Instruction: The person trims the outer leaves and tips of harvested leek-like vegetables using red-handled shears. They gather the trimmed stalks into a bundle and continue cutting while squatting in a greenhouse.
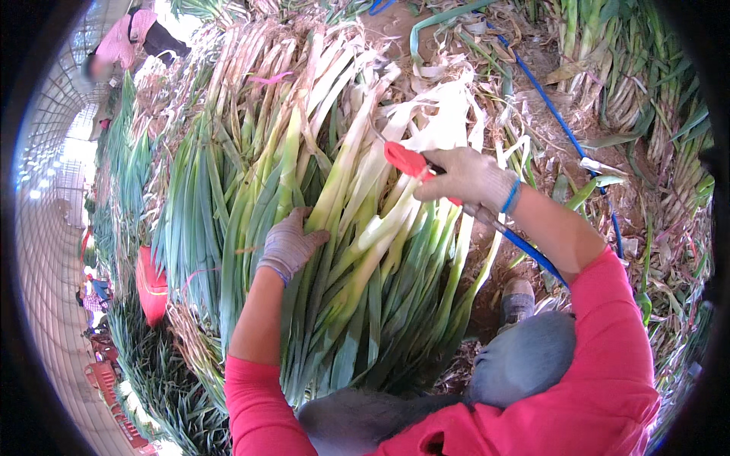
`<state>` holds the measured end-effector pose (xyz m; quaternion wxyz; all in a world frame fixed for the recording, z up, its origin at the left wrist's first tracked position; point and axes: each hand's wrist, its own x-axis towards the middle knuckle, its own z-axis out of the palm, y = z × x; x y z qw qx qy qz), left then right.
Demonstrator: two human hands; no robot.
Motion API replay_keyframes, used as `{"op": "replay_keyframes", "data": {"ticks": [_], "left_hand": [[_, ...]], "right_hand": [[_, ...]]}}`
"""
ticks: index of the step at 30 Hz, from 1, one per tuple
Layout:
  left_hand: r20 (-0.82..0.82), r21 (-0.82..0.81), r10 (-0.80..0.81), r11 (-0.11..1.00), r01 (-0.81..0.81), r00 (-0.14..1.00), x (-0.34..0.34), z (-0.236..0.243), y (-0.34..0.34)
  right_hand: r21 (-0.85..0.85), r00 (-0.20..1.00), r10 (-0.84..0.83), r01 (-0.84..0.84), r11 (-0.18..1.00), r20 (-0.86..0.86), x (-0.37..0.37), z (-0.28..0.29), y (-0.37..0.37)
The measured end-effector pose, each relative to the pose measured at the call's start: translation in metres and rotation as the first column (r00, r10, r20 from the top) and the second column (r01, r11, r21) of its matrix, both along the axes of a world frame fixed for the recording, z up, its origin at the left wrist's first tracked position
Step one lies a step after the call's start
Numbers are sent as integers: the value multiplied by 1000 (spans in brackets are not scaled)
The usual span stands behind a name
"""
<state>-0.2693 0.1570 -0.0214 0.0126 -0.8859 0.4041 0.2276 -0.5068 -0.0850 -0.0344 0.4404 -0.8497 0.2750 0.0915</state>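
Observation:
A thick heap of leeks (327, 190) lies in front of me, white root ends away from me and green leaves toward me. My left hand (293, 243), in a pale knit glove, is closed round a leek stalk near where white turns green; some of its fingers are hidden among the leaves. In my right hand (468, 181), also gloved, is a red air blow gun (407, 159) with a thin metal nozzle. That nozzle points over the white ends, up and to the left. From its metal fitting a blue hose (532, 254) runs back under my right forearm.
More leek piles stand at the right (646, 76) and left. The blue hose crosses soil littered with dry leaves (559, 175). A red bag (150, 285) sits at the left, near red crates (114, 391). Another person in pink (125, 42) bends at the far left.

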Motion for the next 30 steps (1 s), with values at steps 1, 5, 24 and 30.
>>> {"op": "replay_keyframes", "data": {"ticks": [1, 5, 24, 30], "left_hand": [[10, 4, -6, 1000, 6, 1000, -3, 1, 0], [19, 1, -22, 1000, 22, 1000, -7, -1, 0], [293, -95, -70, 990, 102, 953, -66, -13, 24], [155, -155, -21, 987, 45, 988, -38, -14, 35]], "right_hand": [[21, 1000, -27, 26, 999, 16, 3, -4, -7], [64, 992, -103, 98, 993, 79, 17, -17, -32], [149, 964, -258, 246, 958, 66, 28, -35, -56], [134, 993, -59, 73, 988, -102, 0, 5, 6]]}}
